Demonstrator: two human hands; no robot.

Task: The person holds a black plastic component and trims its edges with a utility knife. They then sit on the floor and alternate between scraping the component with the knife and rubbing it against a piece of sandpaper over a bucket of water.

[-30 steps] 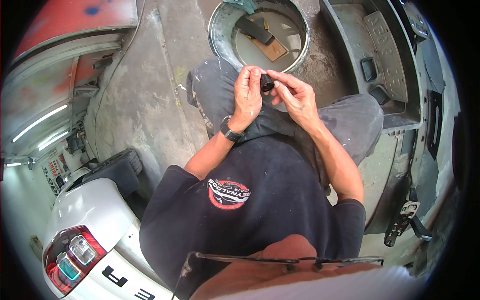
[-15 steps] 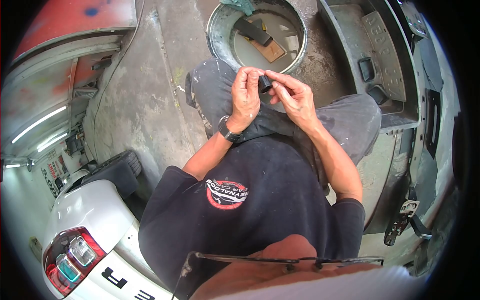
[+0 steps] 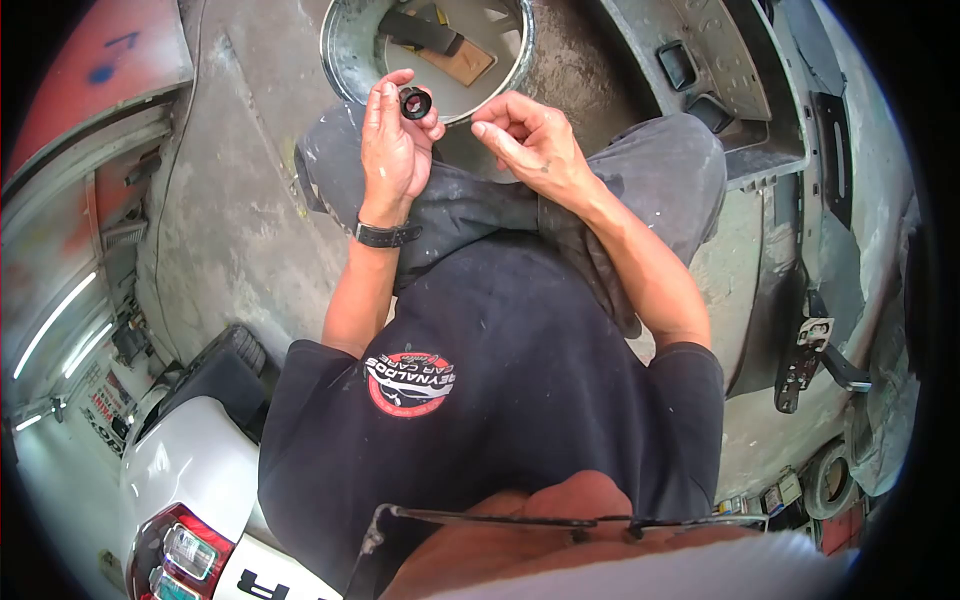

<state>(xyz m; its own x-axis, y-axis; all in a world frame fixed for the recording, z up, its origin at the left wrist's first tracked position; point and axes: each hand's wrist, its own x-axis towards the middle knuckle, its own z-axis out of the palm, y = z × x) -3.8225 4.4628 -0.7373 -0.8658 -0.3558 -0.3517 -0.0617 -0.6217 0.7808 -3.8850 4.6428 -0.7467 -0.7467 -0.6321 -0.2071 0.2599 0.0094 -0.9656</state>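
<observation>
In my left hand (image 3: 395, 160) is a small black cylindrical part (image 3: 415, 103), held between the thumb and fingers. Its round open end faces up towards me, and something reddish shows inside the ring. My right hand (image 3: 540, 145) is a little to the right, apart from the part. Its fingers are curled in and the thumb tip is close to the index finger; whatever they may hold is hidden. Both hands are above my lap, at the near rim of a round tub (image 3: 328, 60). In the tub's cloudy water lie a dark sanding block (image 3: 420, 32) and a tan flat piece (image 3: 468, 65).
To the right stands a large grey moulded panel (image 3: 740, 70), with metal brackets (image 3: 803, 365) below it. A white vehicle's tail light (image 3: 185, 550) is at lower left. A red painted panel (image 3: 100, 50) is at upper left, with a cable (image 3: 170, 180) along the floor.
My hands have come apart. The left has carried the black part to the left and turned its open end upward; the right has let go of it. The whole view has shifted.
</observation>
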